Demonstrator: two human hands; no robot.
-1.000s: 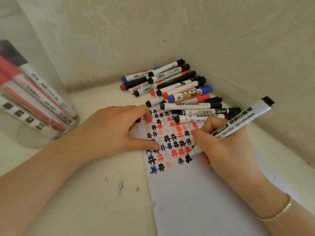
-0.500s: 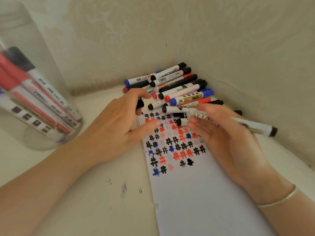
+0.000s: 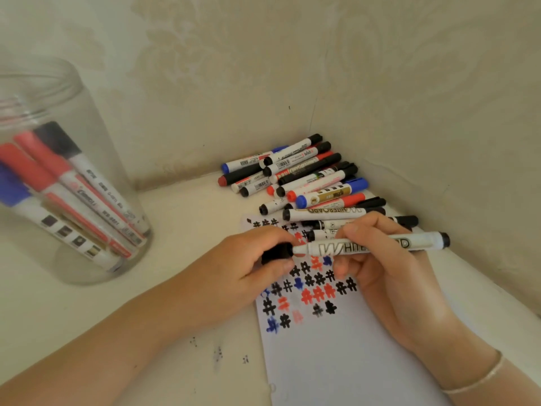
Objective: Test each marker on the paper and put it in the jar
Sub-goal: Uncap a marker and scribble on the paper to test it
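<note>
Since the earlier frames the marker (image 3: 369, 247) has swung from a writing slant to lie level above the paper (image 3: 345, 347), and both hands have lifted off the sheet to meet at its tip. It runs crosswise between the hands, its white barrel reading WHITEBOARD, black end pointing right and tip end pointing left.

Right hand (image 3: 389, 276) grasps the barrel, fingers curled over the top and thumb beneath, hiding the middle of the lettering. Left hand (image 3: 248, 268) pinches a black cap (image 3: 276, 253) between thumb and forefinger, right at the marker's tip; whether the cap is fully seated I cannot tell. A thin bracelet (image 3: 480, 379) circles the right wrist.

Below the hands the paper carries rows of black, red and blue hash marks. Behind them, in the corner against the wall, lies a pile of markers (image 3: 304, 180), capped in black, red and blue. Well to the left stands the clear jar (image 3: 87, 142), with several red, blue and black markers leaning inside. A few dark ink specks (image 3: 218, 353) dot the white table (image 3: 131, 361) near the left forearm.
</note>
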